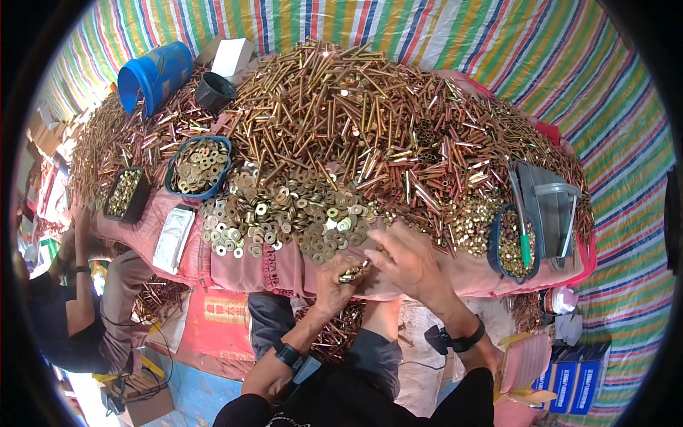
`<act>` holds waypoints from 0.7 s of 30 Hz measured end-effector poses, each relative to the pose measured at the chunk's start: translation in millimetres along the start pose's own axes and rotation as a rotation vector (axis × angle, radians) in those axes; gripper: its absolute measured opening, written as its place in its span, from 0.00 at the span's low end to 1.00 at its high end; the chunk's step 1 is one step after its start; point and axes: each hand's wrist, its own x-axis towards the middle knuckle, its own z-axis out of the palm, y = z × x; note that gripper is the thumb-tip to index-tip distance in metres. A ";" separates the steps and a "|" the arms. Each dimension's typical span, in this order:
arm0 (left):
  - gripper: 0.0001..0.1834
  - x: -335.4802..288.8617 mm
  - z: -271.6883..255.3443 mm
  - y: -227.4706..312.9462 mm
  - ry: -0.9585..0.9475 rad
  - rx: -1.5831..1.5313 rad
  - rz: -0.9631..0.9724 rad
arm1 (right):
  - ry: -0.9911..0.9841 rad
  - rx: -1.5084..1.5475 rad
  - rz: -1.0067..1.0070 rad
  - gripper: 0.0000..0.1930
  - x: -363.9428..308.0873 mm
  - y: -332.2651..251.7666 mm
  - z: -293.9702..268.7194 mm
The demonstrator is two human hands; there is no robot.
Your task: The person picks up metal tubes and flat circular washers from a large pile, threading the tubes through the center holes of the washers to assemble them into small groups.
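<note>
Just past the padded table's near edge, my left hand (333, 290) is curled around several small brass-coloured metal pieces (350, 273); their exact kind is hard to make out. My right hand (414, 265) hovers right beside it, its fingertips bent together toward the left hand. Whatever the right fingers pinch is too small to name. A heap of flat round washers (284, 213) lies just beyond my left hand. Behind that rises a big mound of long gold-coloured threaded sleeves and bolts (334, 107). Small nuts (469, 224) are piled to the right of my hands.
A blue tub of washers (171, 186) and a dark tray of nuts (114, 212) stand left. At right are a blue tub of nuts (494, 265), a green-handled tool (526, 250) and a grey bin (544, 213). Another person (71, 313) sits at far left.
</note>
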 end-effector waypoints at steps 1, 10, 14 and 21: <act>0.17 -0.3 -0.1 1.1 0.001 0.029 -0.021 | -0.008 -0.030 -0.036 0.18 -1.7 -1.2 2.7; 0.17 -8.7 -3.7 0.3 0.029 0.025 -0.010 | -0.153 0.237 0.220 0.19 -44.6 2.3 46.1; 0.16 -14.4 1.6 -9.1 0.062 -0.134 -0.143 | 0.094 0.183 0.481 0.14 -78.1 33.7 41.1; 0.21 -17.9 3.4 -13.1 0.051 -0.095 -0.173 | -0.018 -0.078 0.586 0.12 -111.2 91.1 19.9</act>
